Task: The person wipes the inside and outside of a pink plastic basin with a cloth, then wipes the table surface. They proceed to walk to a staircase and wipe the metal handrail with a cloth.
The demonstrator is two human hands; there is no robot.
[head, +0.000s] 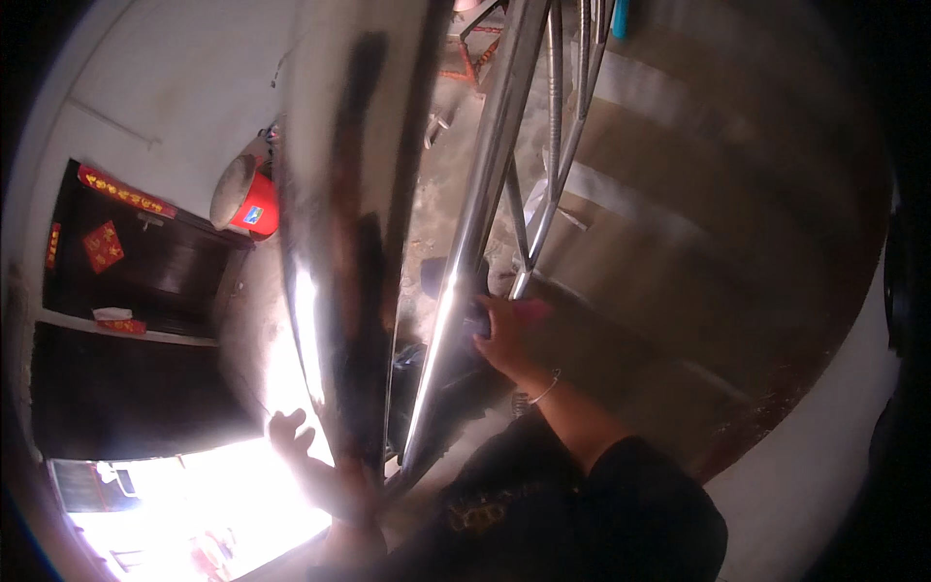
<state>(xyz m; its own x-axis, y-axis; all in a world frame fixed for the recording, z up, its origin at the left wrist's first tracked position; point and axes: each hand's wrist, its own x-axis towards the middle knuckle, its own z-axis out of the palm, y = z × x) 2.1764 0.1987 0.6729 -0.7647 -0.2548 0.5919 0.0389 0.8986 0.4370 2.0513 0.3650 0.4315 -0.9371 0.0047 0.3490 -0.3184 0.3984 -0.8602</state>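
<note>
A large shiny metal tube or panel (pixel 342 218) rises close before me. Beside it runs a slimmer polished metal bar (pixel 465 225), part of a frame with thinner welded rods (pixel 553 145). Fingers of my right hand (pixel 502 338) are curled around a dark object (pixel 476 319) by the slim bar; what it is I cannot tell. Something pinkish red (pixel 531 311) shows just beyond that hand, blurred. My left hand (pixel 291 436) is raised at the lower left of the large tube, fingers apart and holding nothing, washed out by glare.
A red bucket (pixel 258 207) stands by the pale wall at the left, near a dark door (pixel 156 254) with red paper strips. Strong daylight enters through an opening (pixel 189 509) at the lower left. An orange-red stand (pixel 469 65) is on the floor at the top.
</note>
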